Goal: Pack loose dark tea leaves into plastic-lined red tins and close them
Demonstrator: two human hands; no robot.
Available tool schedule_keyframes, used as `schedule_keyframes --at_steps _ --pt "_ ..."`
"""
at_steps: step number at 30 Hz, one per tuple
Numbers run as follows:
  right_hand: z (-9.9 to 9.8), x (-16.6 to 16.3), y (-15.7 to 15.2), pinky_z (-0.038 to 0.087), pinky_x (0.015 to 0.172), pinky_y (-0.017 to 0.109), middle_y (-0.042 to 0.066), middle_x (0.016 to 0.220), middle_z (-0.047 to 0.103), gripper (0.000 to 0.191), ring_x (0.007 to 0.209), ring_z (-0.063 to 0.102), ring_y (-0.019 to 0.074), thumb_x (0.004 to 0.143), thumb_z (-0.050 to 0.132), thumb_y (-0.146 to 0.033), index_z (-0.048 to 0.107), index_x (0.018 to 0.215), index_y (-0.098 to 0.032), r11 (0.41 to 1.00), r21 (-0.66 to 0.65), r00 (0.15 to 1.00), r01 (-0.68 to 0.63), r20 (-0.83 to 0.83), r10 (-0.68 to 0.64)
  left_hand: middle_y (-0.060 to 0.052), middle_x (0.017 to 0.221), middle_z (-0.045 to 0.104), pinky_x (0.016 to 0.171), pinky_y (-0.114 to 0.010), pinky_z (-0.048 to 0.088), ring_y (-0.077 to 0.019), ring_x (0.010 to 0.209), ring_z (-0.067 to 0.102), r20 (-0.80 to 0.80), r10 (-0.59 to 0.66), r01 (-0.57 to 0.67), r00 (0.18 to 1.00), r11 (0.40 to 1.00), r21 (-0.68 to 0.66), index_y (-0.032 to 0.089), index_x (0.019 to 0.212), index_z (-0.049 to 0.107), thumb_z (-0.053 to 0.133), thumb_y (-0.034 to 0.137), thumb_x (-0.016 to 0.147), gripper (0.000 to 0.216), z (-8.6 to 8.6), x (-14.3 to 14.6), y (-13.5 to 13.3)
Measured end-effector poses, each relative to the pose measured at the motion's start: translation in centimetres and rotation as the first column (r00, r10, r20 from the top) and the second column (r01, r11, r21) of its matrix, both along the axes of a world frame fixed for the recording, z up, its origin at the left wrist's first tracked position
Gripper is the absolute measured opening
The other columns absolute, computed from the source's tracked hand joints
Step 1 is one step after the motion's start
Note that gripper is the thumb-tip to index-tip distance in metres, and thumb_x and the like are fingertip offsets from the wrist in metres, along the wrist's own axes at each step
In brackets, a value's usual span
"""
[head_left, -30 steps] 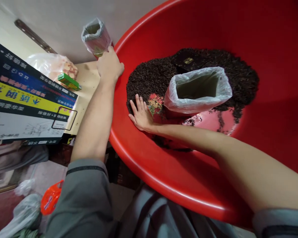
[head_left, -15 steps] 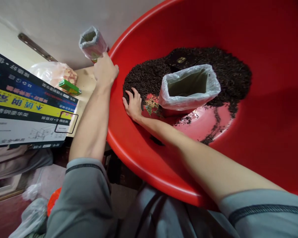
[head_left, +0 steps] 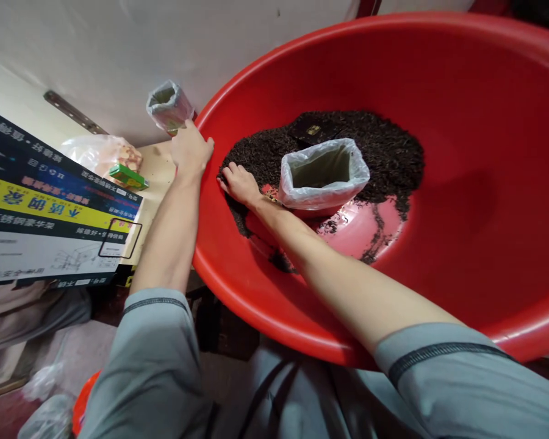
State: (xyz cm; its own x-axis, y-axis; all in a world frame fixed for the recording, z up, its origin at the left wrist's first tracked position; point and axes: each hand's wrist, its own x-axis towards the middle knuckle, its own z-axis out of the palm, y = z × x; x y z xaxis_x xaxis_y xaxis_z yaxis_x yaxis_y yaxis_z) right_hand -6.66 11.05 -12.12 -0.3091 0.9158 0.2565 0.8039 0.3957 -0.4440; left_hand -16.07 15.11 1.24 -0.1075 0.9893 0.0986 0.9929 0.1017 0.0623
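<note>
My left hand [head_left: 191, 151] is closed around the near-left rim of a large red plastic basin [head_left: 466, 262], thumb over the inner side. Inside the basin lies a heap of dark dried tea leaves [head_left: 384, 143]. At the heap's left edge, my right hand [head_left: 239, 185] reaches palm down into the leaves, its fingers bent and slightly apart, some tips hidden. To its right, a container lined with a clear plastic bag [head_left: 322, 177] stands upright with its mouth open. Behind it, a flat black piece with a small gold mark [head_left: 313, 130] rests on the leaves.
Beyond the rim at left stands a second bag-lined container [head_left: 170, 108]. A green box [head_left: 129, 177] and a clear bag of light brown pieces [head_left: 105, 152] sit on a wooden surface [head_left: 158, 164]. A large printed carton [head_left: 50, 207] juts in from the left.
My right hand has moved left along the basin wall, fingers closer together, and leaves now lie below its wrist. The left hand keeps its hold on the rim. The view has shifted.
</note>
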Motion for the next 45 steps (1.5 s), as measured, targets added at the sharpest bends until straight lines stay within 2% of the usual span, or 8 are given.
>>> schedule_keyframes --at_steps 6,11,19,25,29,35,40,45 --pt "4.5 -0.1 0.1 0.057 0.100 0.046 0.026 0.139 0.066 0.045 0.122 0.070 0.0345 0.109 0.036 -0.019 0.064 0.142 -0.006 0.988 -0.151 0.993 0.032 0.119 -0.014 -0.025 0.144 0.064 0.115 -0.066 0.042 -0.0515 0.147 0.046 -0.015 -0.022 0.022 1.000 0.999 -0.041 0.018 0.161 0.037 0.063 0.072 0.084 0.098 0.2 -0.1 -0.2" --pt "9.4 -0.6 -1.0 0.061 0.096 0.044 0.023 0.128 0.075 0.046 0.121 0.073 0.0329 0.100 0.039 -0.003 0.075 0.129 -0.008 0.978 -0.207 0.985 0.010 0.171 0.027 -0.026 0.147 0.062 0.115 -0.062 0.044 -0.0477 0.140 0.055 -0.058 0.060 -0.057 0.997 0.997 0.043 0.013 0.155 0.046 0.058 0.055 0.091 0.078 0.6 0.3 -0.8" --pt "14.3 6.8 -6.2 0.060 0.094 0.043 0.023 0.117 0.078 0.035 0.112 0.076 0.0349 0.102 0.051 -0.021 0.078 0.120 -0.007 0.984 0.028 0.921 -0.178 0.356 0.157 -0.028 0.147 0.061 0.119 -0.058 0.045 -0.0467 0.141 0.057 -0.061 0.041 -0.040 0.997 0.999 0.020 0.008 0.155 0.049 0.063 0.043 0.091 0.075 1.3 0.3 -1.4" --pt "14.8 16.9 -8.1 0.055 0.092 0.039 0.018 0.120 0.076 0.038 0.108 0.073 0.0300 0.106 0.049 -0.035 0.074 0.120 -0.011 0.991 0.087 0.909 -0.101 0.414 0.056 -0.029 0.147 0.062 0.116 -0.052 0.049 -0.0434 0.138 0.061 -0.074 0.048 -0.048 0.996 0.999 0.003 0.006 0.152 0.051 0.064 0.036 0.093 0.067 1.8 0.5 -1.9" --pt "13.4 20.2 -7.9 0.053 0.093 0.036 0.016 0.120 0.074 0.030 0.107 0.071 0.0269 0.101 0.060 -0.032 0.075 0.119 -0.013 0.980 0.063 0.923 -0.189 0.353 0.155 -0.029 0.145 0.064 0.112 -0.052 0.052 -0.0435 0.134 0.063 -0.071 0.038 -0.037 0.997 0.999 0.008 0.006 0.151 0.052 0.065 0.038 0.093 0.067 1.8 0.3 -1.9" --pt "12.3 21.8 -6.5 0.052 0.086 0.032 0.013 0.110 0.073 0.016 0.094 0.069 0.0217 0.089 0.074 -0.026 0.080 0.101 -0.016 0.916 0.093 0.909 -0.390 0.199 0.367 -0.029 0.145 0.064 0.112 -0.054 0.050 -0.0446 0.134 0.062 0.009 0.022 -0.022 1.000 1.000 0.009 0.009 0.151 0.053 0.069 0.040 0.091 0.069 1.6 -0.2 -1.8" --pt "12.8 21.4 -6.8 0.044 0.071 0.031 0.008 0.088 0.077 0.026 0.081 0.069 0.0214 0.098 0.068 -0.041 0.081 0.100 -0.020 0.966 0.074 0.910 -0.247 0.361 0.205 -0.028 0.148 0.062 0.115 -0.056 0.049 -0.0456 0.138 0.060 0.030 0.021 -0.022 0.999 1.000 0.010 0.010 0.154 0.050 0.070 0.038 0.091 0.072 1.6 -0.1 -1.8" --pt "13.1 21.3 -8.3 0.049 0.081 0.039 0.012 0.100 0.078 0.056 0.100 0.070 0.0277 0.108 0.042 -0.058 0.082 0.098 -0.020 0.967 0.060 0.871 -0.247 0.452 0.194 -0.021 0.155 0.058 0.120 -0.055 0.044 -0.0400 0.144 0.054 0.071 0.032 -0.030 0.997 0.999 -0.035 0.008 0.157 0.046 0.071 0.042 0.098 0.072 2.0 0.4 -3.0"
